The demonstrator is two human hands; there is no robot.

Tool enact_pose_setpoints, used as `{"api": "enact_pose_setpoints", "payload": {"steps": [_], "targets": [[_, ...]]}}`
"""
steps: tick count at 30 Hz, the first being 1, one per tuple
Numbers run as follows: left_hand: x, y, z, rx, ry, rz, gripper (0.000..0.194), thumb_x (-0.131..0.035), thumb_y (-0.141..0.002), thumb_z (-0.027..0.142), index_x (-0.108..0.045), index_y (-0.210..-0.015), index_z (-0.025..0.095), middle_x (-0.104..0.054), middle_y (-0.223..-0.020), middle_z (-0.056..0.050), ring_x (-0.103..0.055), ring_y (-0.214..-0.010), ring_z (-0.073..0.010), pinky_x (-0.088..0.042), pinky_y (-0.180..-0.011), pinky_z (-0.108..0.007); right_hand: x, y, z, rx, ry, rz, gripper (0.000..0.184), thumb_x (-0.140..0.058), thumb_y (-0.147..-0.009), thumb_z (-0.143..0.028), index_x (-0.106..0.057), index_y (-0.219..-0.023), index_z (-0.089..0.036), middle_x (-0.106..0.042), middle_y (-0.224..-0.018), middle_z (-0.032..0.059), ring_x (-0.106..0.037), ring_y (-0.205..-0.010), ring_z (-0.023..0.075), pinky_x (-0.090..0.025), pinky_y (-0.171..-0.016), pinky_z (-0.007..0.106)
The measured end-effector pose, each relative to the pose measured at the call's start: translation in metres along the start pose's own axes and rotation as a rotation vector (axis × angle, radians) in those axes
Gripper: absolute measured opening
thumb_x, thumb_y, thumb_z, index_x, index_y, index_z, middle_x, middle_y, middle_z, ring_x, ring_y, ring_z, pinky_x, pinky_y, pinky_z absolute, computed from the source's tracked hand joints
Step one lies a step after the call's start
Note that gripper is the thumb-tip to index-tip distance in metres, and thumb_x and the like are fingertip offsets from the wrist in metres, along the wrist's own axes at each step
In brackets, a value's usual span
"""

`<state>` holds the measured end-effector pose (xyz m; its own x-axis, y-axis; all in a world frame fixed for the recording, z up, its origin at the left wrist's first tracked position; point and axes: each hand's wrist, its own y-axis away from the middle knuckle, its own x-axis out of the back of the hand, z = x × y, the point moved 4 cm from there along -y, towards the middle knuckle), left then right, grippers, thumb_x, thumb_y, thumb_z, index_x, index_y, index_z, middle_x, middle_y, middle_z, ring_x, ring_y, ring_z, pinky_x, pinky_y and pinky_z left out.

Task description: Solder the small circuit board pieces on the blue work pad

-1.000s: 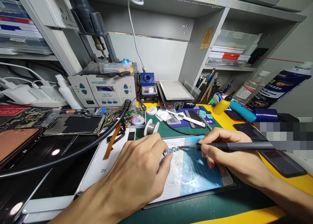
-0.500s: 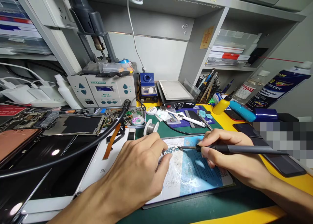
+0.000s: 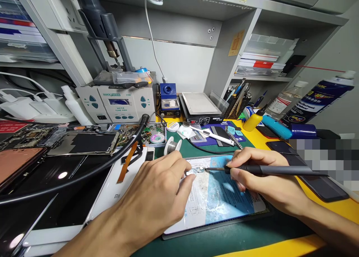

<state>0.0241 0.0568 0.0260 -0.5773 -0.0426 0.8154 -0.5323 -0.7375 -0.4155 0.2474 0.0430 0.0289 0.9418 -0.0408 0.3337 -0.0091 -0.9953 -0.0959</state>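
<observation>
**A:** Containers?
**B:** Black mesh holder (image 3: pixel 237 106) at one o'clock from the board, crammed with pens and hand tools. Parts tray (image 3: pixel 114 128) at ten o'clock, holding green circuit boards and a small coil (image 3: pixel 157 138), material unclear.
**A:** The piece itself?
**B:** Small blue circuit board (image 3: pixel 196 171), tiny parts on top, partly hidden by fingers, above the blue-and-white repair mat (image 3: pixel 224 208).
**A:** Grip?
**B:** Left hand (image 3: pixel 151 201) closed, pinching the board at its fingertips. Right hand (image 3: pixel 258 178) closed penlike on a black soldering iron (image 3: pixel 269 170), tip right at the board's end; contact can't be told.
</observation>
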Motion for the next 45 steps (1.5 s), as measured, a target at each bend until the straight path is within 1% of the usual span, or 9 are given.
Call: {"api": "enact_pose_setpoints", "payload": {"steps": [4, 9, 18, 21, 25, 29, 33, 39, 45], "targets": [[-0.001, 0.001, 0.0, -0.012, 0.008, 0.008, 0.016, -0.053, -0.095, 0.02, -0.068, -0.097, 0.018, -0.061, -0.081, -0.001, -0.061, -0.069, -0.0179, -0.044, -0.06, -0.032, -0.001, 0.0, -0.002, 0.01, -0.019, 0.019, 0.006, -0.076, -0.071, -0.019, -0.071, -0.068, -0.019, -0.058, -0.053, -0.0017, -0.047, -0.043, 0.0091, -0.034, -0.036, 0.019], [-0.001, 0.0, -0.001, -0.01, 0.0, 0.011, 0.015, -0.053, -0.095, 0.02, -0.068, -0.097, 0.019, -0.061, -0.08, -0.002, -0.06, -0.069, -0.0175, -0.043, -0.061, -0.032, 0.0, -0.002, 0.001, 0.033, 0.019, -0.027, 0.005, -0.075, -0.074, -0.02, -0.072, -0.071, -0.018, -0.06, -0.053, -0.0008, -0.049, -0.043, 0.0102, -0.035, -0.036, 0.02], [0.0, 0.0, 0.0, -0.028, -0.004, 0.016, 0.014, -0.054, -0.094, 0.018, -0.069, -0.095, 0.018, -0.06, -0.078, -0.002, -0.058, -0.066, -0.017, -0.042, -0.057, -0.031, 0.0, 0.0, -0.001, -0.057, -0.043, 0.031, 0.009, -0.077, -0.073, -0.024, -0.069, -0.072, -0.019, -0.059, -0.052, -0.002, -0.05, -0.042, 0.01, -0.036, -0.036, 0.019], [0.001, 0.0, 0.001, -0.029, -0.006, 0.015, 0.014, -0.055, -0.094, 0.018, -0.069, -0.095, 0.018, -0.06, -0.079, -0.002, -0.059, -0.067, -0.0175, -0.043, -0.059, -0.031, 0.001, 0.001, 0.0, 0.035, -0.019, 0.023, 0.006, -0.075, -0.076, -0.021, -0.071, -0.073, -0.021, -0.062, -0.058, -0.0017, -0.052, -0.043, 0.01, -0.038, -0.038, 0.02], [0.002, 0.001, 0.002, -0.033, -0.016, 0.002, 0.016, -0.054, -0.094, 0.019, -0.069, -0.094, 0.018, -0.061, -0.079, -0.002, -0.06, -0.066, -0.0179, -0.044, -0.059, -0.032, 0.0, 0.004, -0.005, 0.219, 0.105, 0.008, 0.012, -0.071, -0.077, -0.013, -0.072, -0.072, -0.024, -0.068, -0.069, 0.0003, -0.059, -0.057, 0.014, -0.047, -0.055, 0.026], [0.001, 0.001, 0.002, -0.022, -0.022, -0.015, 0.016, -0.054, -0.094, 0.021, -0.069, -0.092, 0.019, -0.062, -0.081, -0.002, -0.06, -0.068, -0.0183, -0.045, -0.061, -0.033, -0.005, 0.008, -0.013, 0.351, 0.188, -0.002, 0.017, -0.069, -0.077, -0.01, -0.071, -0.074, -0.026, -0.065, -0.066, -0.0003, -0.059, -0.059, 0.0155, -0.047, -0.055, 0.027], [0.001, 0.0, 0.002, -0.033, -0.02, 0.004, 0.016, -0.053, -0.094, 0.019, -0.069, -0.09, 0.018, -0.061, -0.078, -0.002, -0.06, -0.067, -0.0183, -0.046, -0.061, -0.033, -0.008, 0.01, -0.016, 0.397, 0.237, 0.02, 0.016, -0.069, -0.078, -0.01, -0.07, -0.073, -0.025, -0.068, -0.067, 0.0011, -0.061, -0.059, 0.0159, -0.048, -0.056, 0.028], [0.001, 0.001, 0.003, -0.058, -0.007, 0.05, 0.012, -0.058, -0.091, 0.018, -0.069, -0.088, 0.017, -0.061, -0.077, -0.002, -0.061, -0.066, -0.0185, -0.046, -0.06, -0.033, -0.009, 0.011, -0.016, 0.535, 0.259, -0.027, 0.023, -0.064, -0.078, -0.003, -0.068, -0.081, -0.026, -0.067, -0.069, -0.0025, -0.061, -0.058, 0.0118, -0.047, -0.057, 0.024], [0.0, 0.002, 0.006, -0.083, -0.004, 0.119, 0.006, -0.062, -0.088, 0.017, -0.068, -0.086, 0.016, -0.062, -0.075, -0.002, -0.062, -0.065, -0.0184, -0.047, -0.058, -0.032, -0.008, 0.013, -0.014, 0.572, 0.279, -0.047, 0.023, -0.066, -0.077, -0.002, -0.067, -0.084, -0.024, -0.065, -0.07, -0.0019, -0.061, -0.059, 0.0117, -0.048, -0.058, 0.025]]}}
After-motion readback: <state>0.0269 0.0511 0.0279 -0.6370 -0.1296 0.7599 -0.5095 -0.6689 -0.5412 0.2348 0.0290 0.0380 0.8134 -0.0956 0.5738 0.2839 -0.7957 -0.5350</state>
